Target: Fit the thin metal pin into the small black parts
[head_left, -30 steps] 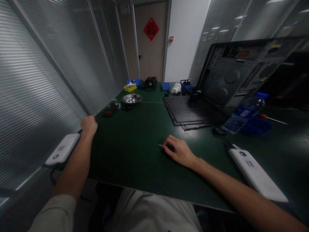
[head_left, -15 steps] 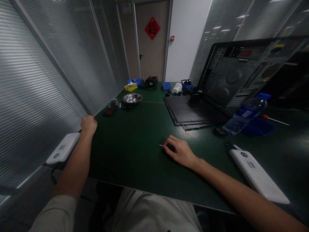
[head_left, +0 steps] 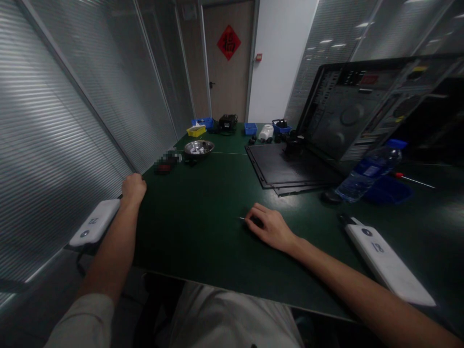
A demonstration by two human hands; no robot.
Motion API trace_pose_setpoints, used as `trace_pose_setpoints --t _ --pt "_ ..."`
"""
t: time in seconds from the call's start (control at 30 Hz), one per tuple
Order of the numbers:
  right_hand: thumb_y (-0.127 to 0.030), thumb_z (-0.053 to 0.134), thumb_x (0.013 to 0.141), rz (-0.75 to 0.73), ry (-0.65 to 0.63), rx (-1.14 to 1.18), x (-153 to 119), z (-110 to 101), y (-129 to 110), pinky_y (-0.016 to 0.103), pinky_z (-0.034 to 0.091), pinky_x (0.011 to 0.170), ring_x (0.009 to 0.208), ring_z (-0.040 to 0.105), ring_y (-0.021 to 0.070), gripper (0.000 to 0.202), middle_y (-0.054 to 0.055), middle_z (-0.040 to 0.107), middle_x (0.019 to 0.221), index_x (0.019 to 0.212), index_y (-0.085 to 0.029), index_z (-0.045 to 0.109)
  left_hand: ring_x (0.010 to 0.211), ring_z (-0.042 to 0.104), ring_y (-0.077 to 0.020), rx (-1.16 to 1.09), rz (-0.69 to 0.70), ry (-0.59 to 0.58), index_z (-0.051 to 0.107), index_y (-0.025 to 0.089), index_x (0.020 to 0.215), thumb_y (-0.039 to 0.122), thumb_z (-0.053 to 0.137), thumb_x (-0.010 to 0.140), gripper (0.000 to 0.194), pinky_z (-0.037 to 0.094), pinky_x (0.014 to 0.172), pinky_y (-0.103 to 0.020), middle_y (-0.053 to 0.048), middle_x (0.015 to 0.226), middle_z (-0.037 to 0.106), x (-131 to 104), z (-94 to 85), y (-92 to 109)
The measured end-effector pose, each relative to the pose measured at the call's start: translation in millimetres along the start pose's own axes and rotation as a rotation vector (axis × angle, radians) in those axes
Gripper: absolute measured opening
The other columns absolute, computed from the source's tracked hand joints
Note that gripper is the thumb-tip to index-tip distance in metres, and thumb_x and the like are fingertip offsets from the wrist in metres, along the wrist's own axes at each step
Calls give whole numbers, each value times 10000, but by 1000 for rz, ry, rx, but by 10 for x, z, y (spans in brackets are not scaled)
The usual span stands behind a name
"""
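My right hand [head_left: 268,225] rests on the dark green table [head_left: 195,232], thumb and forefinger pinched on a thin, light-coloured pin-like piece [head_left: 241,218] that points left. What exactly this piece is cannot be made out. At the table's left edge my left hand [head_left: 134,187] is closed, its fingers curled and turned away, so anything inside is hidden. A white device [head_left: 96,222] marked with a number lies beside my left forearm. Another white device [head_left: 389,261] lies on the table to the right of my right forearm.
Black panels [head_left: 286,164] lie under an open computer case [head_left: 348,106] at the right. A water bottle [head_left: 368,174] stands tilted in view near a blue tray [head_left: 389,191] and a screwdriver [head_left: 415,181]. Farther back are a metal bowl [head_left: 198,149], a yellow basket [head_left: 196,131] and a blue basket [head_left: 250,129].
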State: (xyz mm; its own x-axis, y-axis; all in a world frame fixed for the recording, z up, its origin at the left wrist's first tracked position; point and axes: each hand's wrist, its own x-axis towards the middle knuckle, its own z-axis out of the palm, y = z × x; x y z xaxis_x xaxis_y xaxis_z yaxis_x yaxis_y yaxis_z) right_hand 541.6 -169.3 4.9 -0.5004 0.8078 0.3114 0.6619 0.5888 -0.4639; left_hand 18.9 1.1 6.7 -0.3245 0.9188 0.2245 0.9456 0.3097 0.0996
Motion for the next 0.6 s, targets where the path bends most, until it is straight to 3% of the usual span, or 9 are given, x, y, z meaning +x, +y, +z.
trace_pose_setpoints --t 0.17,0.6 --pt "-326 546 1044 3 1 3 2 -14 -9 272 422 661 709 579 131 154 21 625 972 1006 -223 654 1074 629 -319 74 14 2 713 19 1082 241 498 967 330 490 930 -395 -256 1133 671 -4 -14 10" --pt "-325 536 1046 12 -13 6 3 -22 -32 273 413 643 701 568 128 167 23 614 980 1007 -215 655 1023 643 -337 130 17 -30 697 -18 1101 247 467 997 366 510 877 -405 -281 1126 666 -58 -84 142"
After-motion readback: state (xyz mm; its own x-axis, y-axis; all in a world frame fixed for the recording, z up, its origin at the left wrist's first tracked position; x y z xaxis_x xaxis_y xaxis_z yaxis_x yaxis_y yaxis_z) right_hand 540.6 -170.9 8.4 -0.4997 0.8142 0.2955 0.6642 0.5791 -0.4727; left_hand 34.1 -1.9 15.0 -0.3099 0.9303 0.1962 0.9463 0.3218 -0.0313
